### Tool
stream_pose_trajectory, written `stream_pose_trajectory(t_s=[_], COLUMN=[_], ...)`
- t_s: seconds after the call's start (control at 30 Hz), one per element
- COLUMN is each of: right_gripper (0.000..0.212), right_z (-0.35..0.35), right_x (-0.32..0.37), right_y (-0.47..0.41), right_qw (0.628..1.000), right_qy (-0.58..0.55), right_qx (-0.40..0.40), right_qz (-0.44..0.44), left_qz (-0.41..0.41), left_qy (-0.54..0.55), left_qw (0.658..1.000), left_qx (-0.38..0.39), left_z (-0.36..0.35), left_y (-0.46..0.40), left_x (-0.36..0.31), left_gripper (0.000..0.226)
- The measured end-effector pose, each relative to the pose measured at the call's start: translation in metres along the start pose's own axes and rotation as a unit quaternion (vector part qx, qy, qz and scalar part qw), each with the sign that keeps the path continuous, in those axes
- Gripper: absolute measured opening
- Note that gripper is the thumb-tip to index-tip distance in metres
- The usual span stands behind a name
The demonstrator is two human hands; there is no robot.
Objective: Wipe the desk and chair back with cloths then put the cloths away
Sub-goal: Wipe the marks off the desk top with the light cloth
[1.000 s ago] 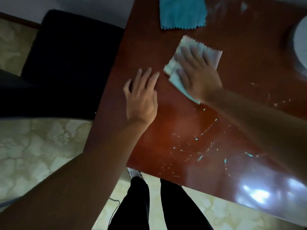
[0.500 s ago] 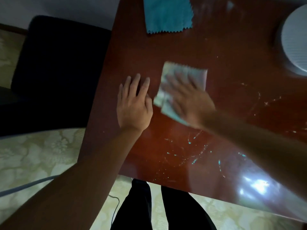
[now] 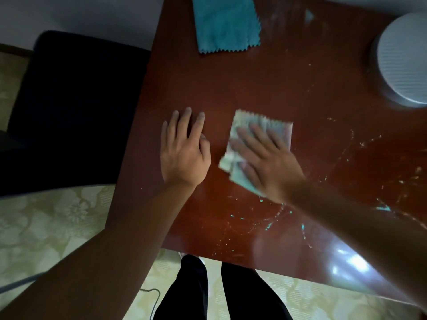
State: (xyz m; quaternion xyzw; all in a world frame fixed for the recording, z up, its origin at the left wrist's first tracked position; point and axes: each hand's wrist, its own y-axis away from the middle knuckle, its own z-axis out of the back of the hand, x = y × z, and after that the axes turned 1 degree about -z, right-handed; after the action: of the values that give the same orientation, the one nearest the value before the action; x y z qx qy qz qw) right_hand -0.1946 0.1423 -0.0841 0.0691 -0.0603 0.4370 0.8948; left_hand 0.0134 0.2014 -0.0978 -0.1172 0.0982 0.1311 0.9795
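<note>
My right hand (image 3: 265, 162) lies flat on a pale folded cloth (image 3: 275, 125) and presses it against the red-brown desk (image 3: 288, 84). Most of the cloth is under the palm; its zigzag far edge shows. My left hand (image 3: 184, 151) rests flat on the desk just left of the cloth, fingers apart, holding nothing. A teal cloth (image 3: 226, 24) lies spread at the desk's far edge. A dark chair (image 3: 76, 107) stands against the desk's left side.
A white ribbed round object (image 3: 406, 63) sits at the desk's far right. Pale and teal smears (image 3: 270, 218) streak the near part of the desk. My dark-trousered legs (image 3: 219, 292) stand at the near edge on a patterned floor (image 3: 46, 227).
My right hand has slid the pale cloth toward me across the desk. My left hand stayed flat on the desk beside it, and the view shifted so more of the far desk shows.
</note>
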Motion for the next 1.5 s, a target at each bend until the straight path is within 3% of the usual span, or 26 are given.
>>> stream_pose_trajectory(t_s=[0.1,0.23,0.33,0.4,0.53,0.63,0.77,0.83,0.9,1.03,1.1,1.17,1.27,1.33,1.5], right_gripper=[0.055,0.067,0.064,0.061,0.055,0.057,0.067,0.062,0.059,0.053,0.052,0.054,0.056,0.056,0.055], right_z=[0.007,0.026,0.026,0.019,0.002,0.013,0.030,0.036,0.029,0.001,0.004,0.011,0.022,0.022,0.011], right_x=[-0.026,-0.105,-0.118,-0.091,-0.026,-0.063,-0.156,-0.160,-0.125,-0.021,-0.027,-0.059,-0.096,-0.084,-0.043], right_y=[-0.009,-0.084,-0.099,-0.081,-0.015,-0.023,-0.075,-0.085,-0.073,-0.006,-0.001,-0.024,-0.077,-0.089,-0.030], right_qw=[0.999,0.985,0.972,0.977,0.998,0.999,0.979,0.970,0.978,0.999,0.999,0.999,0.996,0.990,0.999], right_qy=[0.007,-0.002,0.002,0.004,0.002,0.020,0.030,0.018,0.015,0.003,0.007,0.019,0.009,0.004,0.013], right_qx=[0.044,-0.008,-0.028,-0.038,-0.016,0.034,0.002,-0.013,-0.014,-0.012,0.029,0.040,0.003,-0.016,0.045], right_qz=[0.030,-0.171,-0.234,-0.210,-0.061,-0.022,-0.199,-0.242,-0.209,-0.032,0.021,0.022,-0.084,-0.143,-0.009], left_qz=[0.000,0.000,0.000,0.003,0.007,0.006,0.016,0.013,0.014,0.012,0.007,0.006,0.008,0.003,-0.041], left_qy=[-0.001,-0.005,-0.010,-0.012,-0.018,-0.016,-0.019,-0.017,-0.015,-0.020,-0.022,-0.025,-0.034,-0.034,-0.010], left_qw=[1.000,1.000,1.000,1.000,1.000,1.000,0.999,0.999,0.999,1.000,1.000,1.000,0.999,0.999,0.998], left_qx=[0.002,0.006,0.008,0.011,0.016,0.023,0.030,0.030,0.032,0.017,0.014,0.017,0.029,0.041,0.044], left_z=[0.000,-0.004,-0.007,-0.005,0.002,0.003,0.001,0.001,0.001,0.000,-0.001,-0.003,-0.003,0.002,-0.003], left_y=[0.001,-0.001,0.000,0.001,-0.002,-0.001,-0.001,-0.001,-0.001,-0.002,-0.001,-0.002,-0.002,-0.003,-0.035], left_x=[0.001,0.003,0.004,0.003,0.000,-0.002,0.000,-0.001,-0.001,0.000,0.001,0.002,0.001,-0.001,-0.025], left_gripper=[0.044,0.045,0.046,0.046,0.046,0.046,0.046,0.046,0.046,0.046,0.046,0.046,0.046,0.046,0.043])
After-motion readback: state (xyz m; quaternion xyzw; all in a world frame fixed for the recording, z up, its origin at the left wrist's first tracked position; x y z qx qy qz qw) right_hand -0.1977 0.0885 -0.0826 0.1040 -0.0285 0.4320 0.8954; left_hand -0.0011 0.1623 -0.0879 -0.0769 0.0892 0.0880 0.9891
